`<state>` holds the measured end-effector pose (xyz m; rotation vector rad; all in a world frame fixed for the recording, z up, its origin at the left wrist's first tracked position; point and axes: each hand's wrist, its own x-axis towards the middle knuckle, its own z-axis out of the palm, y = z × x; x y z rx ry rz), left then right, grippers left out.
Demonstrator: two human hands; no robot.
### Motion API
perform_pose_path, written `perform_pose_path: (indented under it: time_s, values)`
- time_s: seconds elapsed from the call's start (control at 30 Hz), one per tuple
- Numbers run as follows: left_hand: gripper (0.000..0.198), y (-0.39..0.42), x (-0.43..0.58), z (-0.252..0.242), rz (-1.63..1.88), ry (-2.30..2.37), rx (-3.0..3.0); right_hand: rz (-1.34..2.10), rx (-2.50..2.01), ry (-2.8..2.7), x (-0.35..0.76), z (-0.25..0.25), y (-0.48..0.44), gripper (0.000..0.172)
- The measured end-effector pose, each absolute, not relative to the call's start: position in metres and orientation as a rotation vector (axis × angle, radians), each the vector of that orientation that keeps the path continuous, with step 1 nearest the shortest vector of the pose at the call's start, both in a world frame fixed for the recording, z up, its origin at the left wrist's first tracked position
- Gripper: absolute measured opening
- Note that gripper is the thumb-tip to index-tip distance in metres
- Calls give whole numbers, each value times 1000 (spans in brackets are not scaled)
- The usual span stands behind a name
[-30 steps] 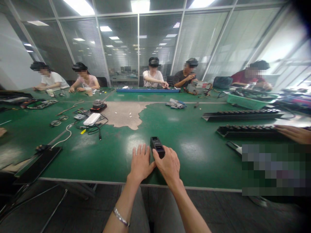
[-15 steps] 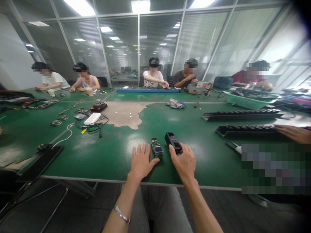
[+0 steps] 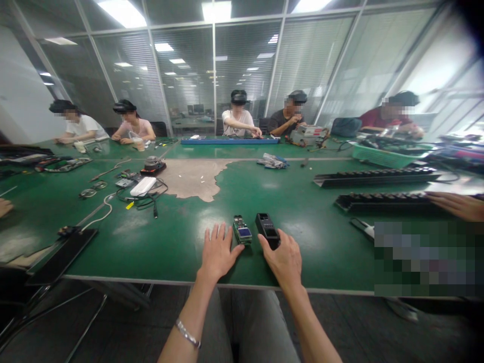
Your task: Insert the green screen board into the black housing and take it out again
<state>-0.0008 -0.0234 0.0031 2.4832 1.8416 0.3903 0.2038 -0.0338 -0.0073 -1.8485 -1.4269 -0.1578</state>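
Flat on the green table [image 3: 181, 252], my left hand [image 3: 217, 252] has its fingers spread, and it holds nothing. Its thumb tip is at the near end of a small green circuit board [image 3: 241, 229] with a blue-lit screen. Just right of the board lies a black plastic casing [image 3: 266, 225] with rectangular openings, its long side pointing away from me. My right hand [image 3: 284, 254] has thumb and fingers around the casing's near end, which the hand partly hides. A narrow strip of table separates board and casing.
Two black slotted rails [image 3: 378, 203] lie to the right, with another person's hand [image 3: 457, 202] on the nearer one. A white adapter [image 3: 142, 186] with cables is at left, near a bare brown patch [image 3: 196, 184]. Several people sit across the table; a green basket [image 3: 391, 156] stands far right.
The black casing has come down and slightly toward me in my right hand, and now lies flatter on the table. My left hand and the circuit board have stayed in place.
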Motion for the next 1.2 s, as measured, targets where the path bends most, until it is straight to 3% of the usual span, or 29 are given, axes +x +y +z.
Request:
perform_pose_path:
  time_s: [0.07,0.23,0.33,0.5,0.63,0.7,0.97,1.2]
  values:
    - [75,-23,0,3,386,1840,2482,-142,-1796,-1352,205,-6,-36,72]
    - [75,-23,0,4,393,1832,2478,-55,-1694,-1212,215,-8,-39,49]
    - [75,-23,0,5,391,1837,2476,-31,-1752,-1164,221,-10,-39,46]
    - [75,-23,0,3,374,1837,2480,-19,-1788,-1113,216,-5,-38,53]
    - [76,-23,-1,2,396,1841,2492,-138,-1807,-1292,203,-2,-36,80]
    - [75,-23,-1,1,408,1839,2501,-166,-1873,-1360,199,-2,-35,85]
    - [68,-23,-2,-1,419,1845,2525,-99,-1881,-1434,204,-4,-34,52]
    - [72,-23,-1,-2,392,1854,2532,-34,-1635,-1388,179,29,-30,50]
